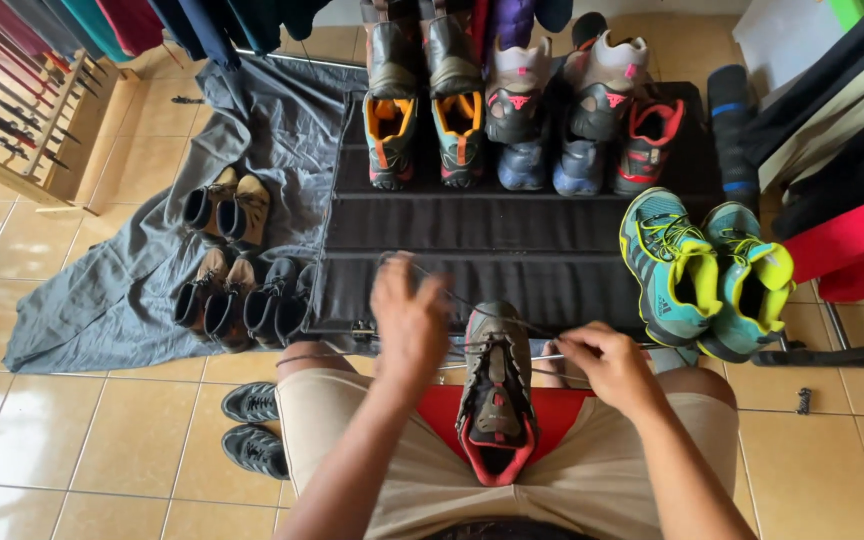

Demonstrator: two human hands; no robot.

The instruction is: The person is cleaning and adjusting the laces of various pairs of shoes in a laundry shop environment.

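- We note a grey boot [495,385] with a red lining lying on the lap, toe pointing away from the person, between the two hands.
- The left hand [407,325] is raised just to the left of the boot's toe. Its fingers [392,275] are curled together, and a thin dark lace [472,305] runs from them toward the boot; we cannot tell how firmly they grip it.
- The right hand [607,365] sits just right of the boot's upper eyelets. Its fingertips [570,345] are pinched together on the other end of the lace, which stretches taut to the boot.
- Beyond the fingers lies a black mat [492,235] carrying a row of boots, among them a pair with orange lining [422,135] at the far edge.
- To the right of the right-hand fingers stands a pair of teal and yellow shoes [707,270].
- To the left of the left-hand fingers, brown and black boots [237,265] rest on a grey cloth [102,290].
- Below and left of the left hand, beside the person's thigh, a pair of dark shoes [252,425] sits on the tiled floor [72,450].
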